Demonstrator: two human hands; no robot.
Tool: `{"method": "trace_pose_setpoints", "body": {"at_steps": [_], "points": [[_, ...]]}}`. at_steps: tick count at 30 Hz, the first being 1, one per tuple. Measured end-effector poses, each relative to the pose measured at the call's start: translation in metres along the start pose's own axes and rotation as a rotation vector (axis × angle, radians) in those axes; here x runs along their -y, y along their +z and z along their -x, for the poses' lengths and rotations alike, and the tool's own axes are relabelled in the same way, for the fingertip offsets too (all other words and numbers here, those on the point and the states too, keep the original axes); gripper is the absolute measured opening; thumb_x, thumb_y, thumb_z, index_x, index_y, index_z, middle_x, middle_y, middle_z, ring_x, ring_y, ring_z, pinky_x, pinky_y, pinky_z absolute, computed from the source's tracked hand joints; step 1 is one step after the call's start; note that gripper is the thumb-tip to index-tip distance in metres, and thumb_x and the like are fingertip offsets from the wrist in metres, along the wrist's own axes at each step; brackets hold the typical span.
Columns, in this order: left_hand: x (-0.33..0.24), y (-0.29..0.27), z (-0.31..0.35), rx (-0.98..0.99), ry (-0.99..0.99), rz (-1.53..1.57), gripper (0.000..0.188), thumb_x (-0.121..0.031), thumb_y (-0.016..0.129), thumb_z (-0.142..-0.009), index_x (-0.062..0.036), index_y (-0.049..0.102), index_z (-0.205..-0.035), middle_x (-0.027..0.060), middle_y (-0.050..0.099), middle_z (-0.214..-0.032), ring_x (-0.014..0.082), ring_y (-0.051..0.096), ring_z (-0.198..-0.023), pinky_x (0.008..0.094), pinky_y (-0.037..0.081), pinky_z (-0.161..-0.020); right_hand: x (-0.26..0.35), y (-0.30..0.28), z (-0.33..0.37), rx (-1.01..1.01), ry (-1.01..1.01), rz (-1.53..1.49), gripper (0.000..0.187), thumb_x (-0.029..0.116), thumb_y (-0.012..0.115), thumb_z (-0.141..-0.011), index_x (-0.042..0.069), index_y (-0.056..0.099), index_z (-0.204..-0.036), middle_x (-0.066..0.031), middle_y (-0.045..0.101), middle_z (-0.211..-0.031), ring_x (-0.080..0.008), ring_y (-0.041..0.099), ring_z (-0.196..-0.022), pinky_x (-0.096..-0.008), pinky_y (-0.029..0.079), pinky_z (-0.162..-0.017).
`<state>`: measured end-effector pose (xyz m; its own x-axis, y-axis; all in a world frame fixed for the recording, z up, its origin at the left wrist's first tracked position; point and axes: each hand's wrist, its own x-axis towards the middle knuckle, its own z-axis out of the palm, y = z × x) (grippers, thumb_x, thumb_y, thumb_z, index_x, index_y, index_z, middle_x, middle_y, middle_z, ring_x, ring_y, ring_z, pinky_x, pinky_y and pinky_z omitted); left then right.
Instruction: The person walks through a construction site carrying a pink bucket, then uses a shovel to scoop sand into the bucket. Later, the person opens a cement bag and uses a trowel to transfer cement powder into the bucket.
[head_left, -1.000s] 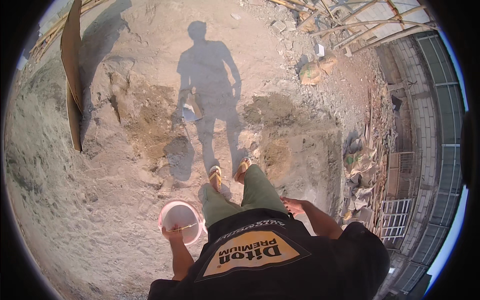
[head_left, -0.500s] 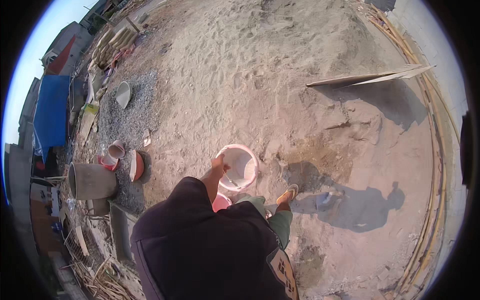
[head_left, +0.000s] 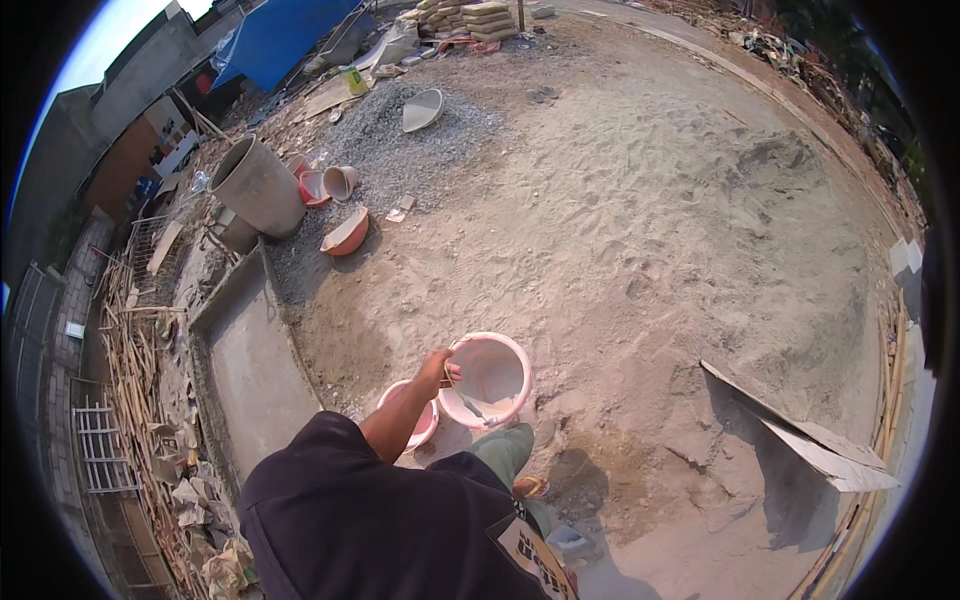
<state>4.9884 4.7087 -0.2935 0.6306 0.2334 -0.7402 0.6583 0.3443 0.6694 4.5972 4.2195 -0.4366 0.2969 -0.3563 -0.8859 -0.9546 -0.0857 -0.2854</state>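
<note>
My left arm reaches forward, and my left hand (head_left: 437, 370) is closed at the left edge of a round pink bucket (head_left: 525, 372). A thin yellowish strip shows by my fingers and runs into the bucket; whether it is a handle or a separate tool I cannot make out. Pale residue coats the bucket's inside. A second, smaller pink bucket (head_left: 424, 430) stands just left of it, partly behind my forearm. My right hand is out of sight.
A concrete-edged trough (head_left: 255, 370) lies to the left. Beyond are a large grey cylinder (head_left: 258, 190), an orange basin (head_left: 346, 235), and a gravel heap (head_left: 375, 125) with a pale basin (head_left: 423, 110). Sand (head_left: 680, 190) spreads ahead; boards (head_left: 815, 445) lean at right.
My view has swung left, bringing the trough and more of the smaller bucket into sight. My left hand stays at the larger bucket's edge.
</note>
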Motion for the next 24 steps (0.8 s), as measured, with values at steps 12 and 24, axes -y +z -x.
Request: {"method": "trace_pose_setpoints", "body": {"at_steps": [12,24], "points": [[-0.015,-0.091,-0.084,-0.58,-0.058,0.29,0.04,-0.035,0.055,-0.084,-0.0134,0.043,-0.116,0.0117,0.063,-0.088,0.0241,0.058,-0.072,0.0448,0.043,-0.065,0.271,0.012,-0.136,0.059,-0.297,0.355,0.03,0.03,0.051,-0.09,0.004,0.065,-0.085,-0.0131,0.064,-0.076,-0.028,0.061,-0.072,-0.0424,0.047,-0.064],[-0.102,-0.118,-0.272,-0.895,-0.116,0.535,0.045,-0.036,0.055,-0.081,-0.0186,0.045,-0.121,0.0112,0.056,-0.078,0.0243,0.055,-0.06,0.0447,0.041,-0.053,0.595,0.12,-0.199,-0.126,-0.943,0.68,0.026,0.025,0.059,-0.082,0.005,0.068,-0.094,-0.0117,0.065,-0.079,-0.0215,0.063,-0.071,-0.0372,0.049,-0.066]]}}
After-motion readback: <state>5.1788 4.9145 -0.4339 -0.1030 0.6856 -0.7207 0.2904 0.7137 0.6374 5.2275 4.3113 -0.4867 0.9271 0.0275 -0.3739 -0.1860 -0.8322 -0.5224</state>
